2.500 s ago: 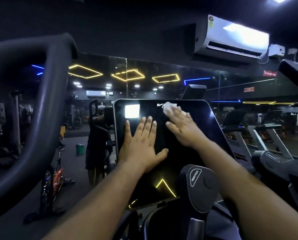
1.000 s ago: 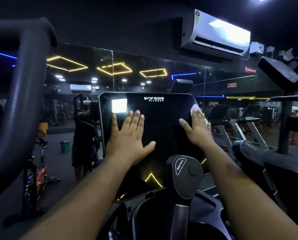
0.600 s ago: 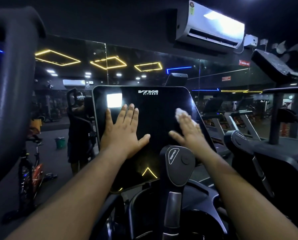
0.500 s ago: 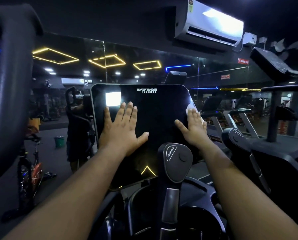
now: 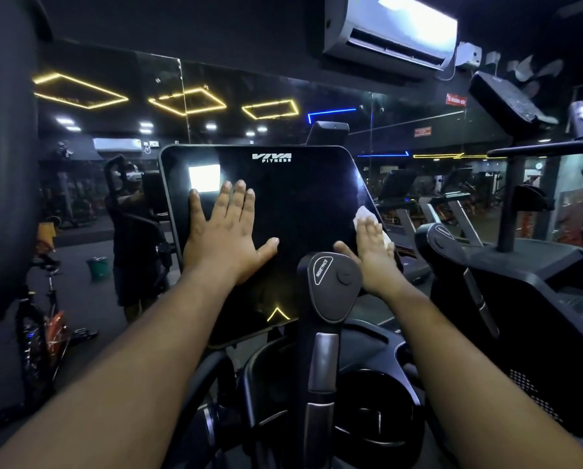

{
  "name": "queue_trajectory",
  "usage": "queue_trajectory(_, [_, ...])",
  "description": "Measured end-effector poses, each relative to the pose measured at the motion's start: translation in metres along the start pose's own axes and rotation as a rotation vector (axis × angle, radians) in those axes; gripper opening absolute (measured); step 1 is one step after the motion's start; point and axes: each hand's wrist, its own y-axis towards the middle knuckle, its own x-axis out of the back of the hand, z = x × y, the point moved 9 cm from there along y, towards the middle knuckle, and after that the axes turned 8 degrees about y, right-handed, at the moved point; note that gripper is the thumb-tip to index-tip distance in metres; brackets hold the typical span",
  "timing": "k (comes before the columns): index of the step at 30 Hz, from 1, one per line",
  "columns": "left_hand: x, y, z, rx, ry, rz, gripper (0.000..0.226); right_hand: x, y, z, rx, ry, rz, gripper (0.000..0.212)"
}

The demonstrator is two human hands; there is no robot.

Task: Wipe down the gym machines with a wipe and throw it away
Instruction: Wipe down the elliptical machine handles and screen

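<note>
A black glossy console screen point(image 5: 300, 204) marked VIVA FITNESS stands in front of me. My left hand point(image 5: 227, 238) lies flat on its left half with straight, spread fingers. My right hand point(image 5: 371, 255) presses a white wipe point(image 5: 364, 214) against the screen's right edge with flat fingers. Only the wipe's upper end and a bit at the right show; the rest lies under the hand.
A resistance lever with a rounded black head point(image 5: 330, 282) rises just below my right hand. A thick black handlebar point(image 5: 6, 164) curves at the far left. Treadmills point(image 5: 452, 204) stand to the right, a spin bike point(image 5: 43, 326) lower left, a mirror wall point(image 5: 114, 130) behind.
My right hand has slid the wipe from the screen's top middle to its right edge and down along that edge. My left hand has stayed flat on the left half.
</note>
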Motion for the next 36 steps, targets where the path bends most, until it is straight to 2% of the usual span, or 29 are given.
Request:
queue_trajectory(3, [-0.001, 0.0, 0.0, 0.003, 0.003, 0.001, 0.095, -0.038, -0.036, 0.048, 0.153, 0.071, 0.18, 0.101])
queue_trajectory(5, [0.0, 0.001, 0.0, 0.003, 0.002, -0.007, 0.095, -0.049, -0.078, 0.069, 0.282, 0.228, 0.269, 0.068])
queue_trajectory(6, [0.0, 0.001, 0.0, 0.001, 0.001, -0.01, 0.095, -0.048, -0.094, 0.071, 0.362, 0.205, 0.247, 0.057])
queue_trajectory(7, [0.0, 0.001, 0.0, 0.001, 0.0, -0.014, 0.095, -0.044, -0.1, 0.066, 0.427, 0.138, 0.203, 0.062])
queue_trajectory(8, [0.0, 0.001, 0.0, 0.0, 0.0, -0.019, 0.095, -0.04, -0.101, 0.056, 0.459, 0.039, 0.165, 0.077])
queue_trajectory(9, [0.0, 0.0, 0.0, 0.0, 0.003, -0.025, 0.095, -0.034, -0.096, 0.041, 0.43, -0.053, 0.142, 0.091])
queue_trajectory(13, [-0.001, 0.0, -0.001, 0.0, 0.004, -0.033, 0.095, -0.011, -0.051, -0.04, 0.07, -0.069, 0.059, 0.115])
queue_trajectory(15, [-0.001, -0.001, -0.001, 0.002, 0.001, -0.03, 0.094, -0.004, -0.039, -0.048, -0.056, -0.025, 0.018, 0.125])
queue_trajectory(17, [-0.001, 0.0, 0.0, 0.004, 0.0, -0.03, 0.094, -0.015, -0.035, -0.029, -0.041, -0.028, 0.06, 0.123])
queue_trajectory(19, [0.0, 0.0, 0.0, 0.004, 0.003, -0.034, 0.094, -0.037, -0.044, -0.005, 0.092, -0.062, 0.112, 0.109])
queue_trajectory(20, [0.0, 0.0, 0.001, 0.006, 0.004, -0.037, 0.094, -0.042, -0.051, 0.001, 0.165, -0.041, 0.076, 0.096])
queue_trajectory(21, [-0.001, 0.0, 0.0, 0.007, 0.006, -0.036, 0.094, -0.044, -0.058, 0.002, 0.205, -0.026, 0.07, 0.07])
queue_trajectory(23, [0.0, 0.0, 0.0, 0.002, 0.006, -0.03, 0.094, -0.038, -0.064, -0.007, 0.177, -0.026, 0.084, 0.11])
queue_trajectory(25, [-0.001, 0.0, -0.001, 0.002, 0.007, -0.027, 0.094, -0.023, -0.055, -0.023, 0.032, -0.054, 0.077, 0.117])
queue_trajectory(28, [-0.002, 0.0, -0.001, 0.003, 0.012, -0.02, 0.094, -0.007, -0.025, -0.027, -0.073, -0.013, 0.014, 0.111])
queue_trajectory(32, [0.0, 0.0, -0.001, 0.002, 0.007, -0.011, 0.093, 0.005, 0.021, -0.003, -0.092, 0.032, -0.043, 0.128])
queue_trajectory(36, [0.001, -0.001, -0.001, -0.002, -0.002, -0.008, 0.093, 0.019, 0.062, 0.025, -0.108, 0.035, -0.071, 0.119])
